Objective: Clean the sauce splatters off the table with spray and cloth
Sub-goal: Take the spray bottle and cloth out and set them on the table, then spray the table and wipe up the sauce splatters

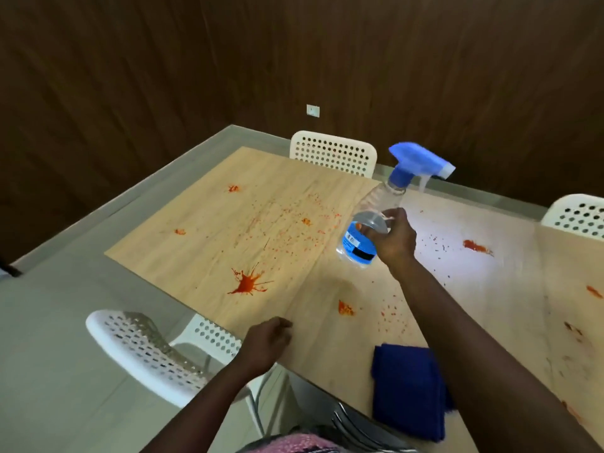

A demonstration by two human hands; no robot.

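My right hand [394, 238] grips the lower body of a clear spray bottle [376, 207] with a blue trigger head and blue label, held tilted above the middle of the light wooden table [202, 250]. Red-orange sauce splatters cover the table: a large star-shaped blot [246, 284] near the front left, smaller spots [345, 308] and a smear [475, 246] on the right. A folded dark blue cloth [408, 390] lies at the table's near edge, under my right forearm. My left hand [266, 344] hovers at the near table edge, fingers loosely curled, holding nothing.
White perforated chairs stand around the table: one at the near left [143, 351], one at the far side [333, 152], one at the far right [578, 215]. Dark wood-panelled walls close the room behind. Grey floor lies to the left.
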